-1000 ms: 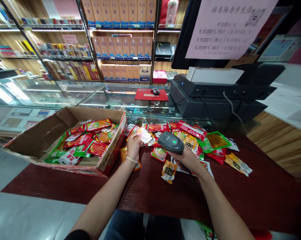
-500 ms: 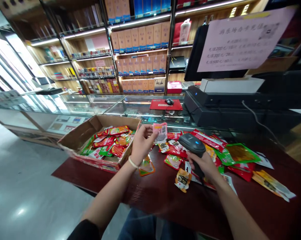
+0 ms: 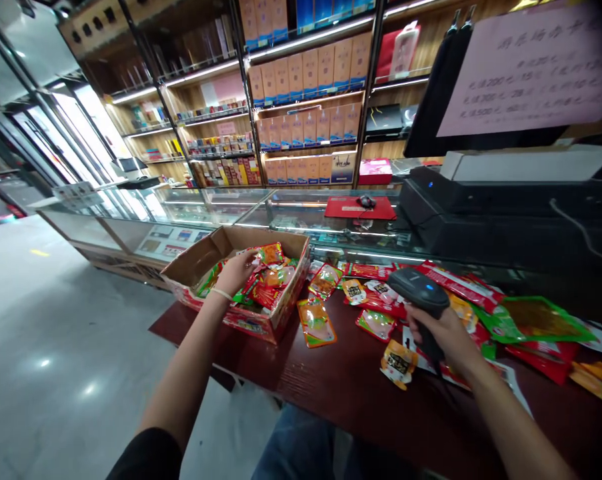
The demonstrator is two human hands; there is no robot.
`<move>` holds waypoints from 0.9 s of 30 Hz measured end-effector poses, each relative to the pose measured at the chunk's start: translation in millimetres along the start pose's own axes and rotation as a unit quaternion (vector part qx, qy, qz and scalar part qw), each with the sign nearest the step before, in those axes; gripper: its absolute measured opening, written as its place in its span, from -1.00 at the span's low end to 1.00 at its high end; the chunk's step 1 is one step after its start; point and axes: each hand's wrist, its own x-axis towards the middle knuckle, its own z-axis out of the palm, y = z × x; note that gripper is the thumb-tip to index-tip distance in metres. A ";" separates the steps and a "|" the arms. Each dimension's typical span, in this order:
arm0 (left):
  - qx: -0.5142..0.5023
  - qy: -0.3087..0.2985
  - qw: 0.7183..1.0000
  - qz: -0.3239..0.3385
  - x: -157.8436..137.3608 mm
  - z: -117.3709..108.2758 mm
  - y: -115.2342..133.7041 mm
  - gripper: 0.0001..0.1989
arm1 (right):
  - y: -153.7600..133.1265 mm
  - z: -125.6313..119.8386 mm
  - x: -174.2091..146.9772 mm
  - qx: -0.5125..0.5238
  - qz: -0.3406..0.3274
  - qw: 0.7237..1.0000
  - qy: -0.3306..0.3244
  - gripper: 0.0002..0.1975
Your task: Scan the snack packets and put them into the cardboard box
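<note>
Your right hand (image 3: 443,333): clasping black pistol-shaped scanner (image 3: 417,289). Left hand (image 3: 235,272): hold unclear; edge bump could tip brown cardboard box (image 3: 293,297).

Pink sheet (image 3: 525,77) is hanging on black screen (image 3: 433,100), showing Chinese words on top. Under them, lines are giving numbers: 200 with 15, 300 with 28, 500 with 60. Small words there are looking fuzzy. Yellow pack (image 3: 399,364) on table (image 3: 331,380) is wearing black label, its pale letters being too small for reading. Tan boxes (image 3: 308,128) behind are showing tiny blurry writing.
</note>
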 end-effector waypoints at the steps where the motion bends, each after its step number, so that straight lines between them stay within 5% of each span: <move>1: -0.001 -0.013 1.000 -0.011 -0.9 4.2 -4.0 -0.75 | 0.0 0.1 0.2 0.003 0.003 1.000 0.001 -0.56; 8: 0.073 0.005 0.997 0.039 -3.0 1.6 16.8 -0.74 | 6.5 -4.5 2.7 -0.002 -0.014 1.000 -0.004 -0.58; 15: 0.006 -0.011 0.989 0.148 -32.1 6.6 110.1 -0.75 | 8.1 -11.0 2.3 0.007 -0.031 0.999 -0.009 -0.65; 19: -0.042 -0.093 0.978 0.181 -61.9 48.4 142.0 -0.74 | 8.7 -13.4 1.5 0.003 -0.034 0.999 -0.006 -0.67; 22: -0.010 -0.167 0.970 0.174 -87.0 97.8 136.0 -0.70 | 8.6 -14.3 1.1 -0.002 -0.042 0.999 -0.012 -0.66; 27: 0.121 -0.166 0.975 0.081 -118.9 158.1 118.3 -0.32 | 3.3 -11.9 -0.4 -0.009 -0.051 0.999 -0.014 -0.62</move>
